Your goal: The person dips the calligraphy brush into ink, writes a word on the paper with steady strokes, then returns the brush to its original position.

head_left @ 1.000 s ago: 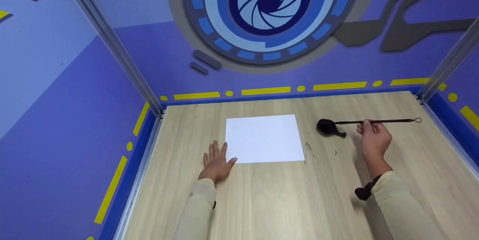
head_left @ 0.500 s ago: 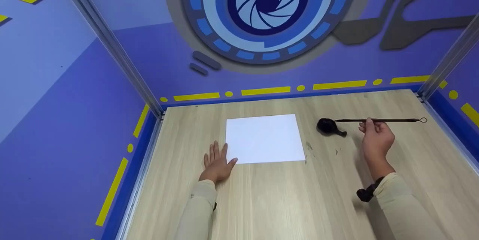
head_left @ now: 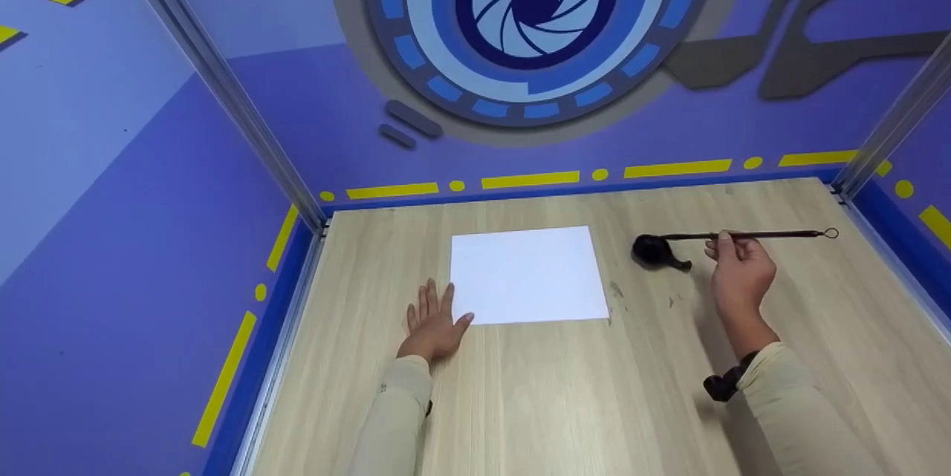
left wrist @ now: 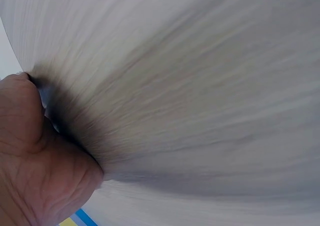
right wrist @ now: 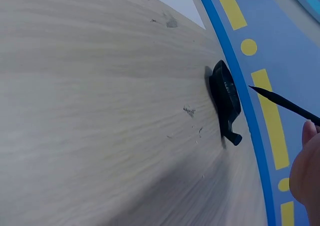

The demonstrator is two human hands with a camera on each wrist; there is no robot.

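My left hand (head_left: 436,324) rests at the lower left corner of a blank white sheet of paper (head_left: 531,275), fingers straight and spread, index fingertip and thumb tip at its edges. In the left wrist view, the heel and thumb side of that hand (left wrist: 45,151) lie low on the table. My right hand (head_left: 743,275) pinches a dark writing brush (head_left: 787,234) partway along its handle, a small loop at its far right end. The brush tip lies over a black ink dish (head_left: 652,252) with a short curved handle. In the right wrist view, the brush's pointed dark tip (right wrist: 260,91) shows beside the dish (right wrist: 225,93).
The wood-grain table (head_left: 550,394) has small dark smudges (head_left: 617,292) between paper and dish. A purple-blue wall (head_left: 297,105) with yellow dashes stands behind, with more panels at left and right. A black device (head_left: 722,385) sits at my right wrist.
My right hand and the brush have shifted a little left and away from me over the last half second. The left hand, paper and ink dish stay in place.
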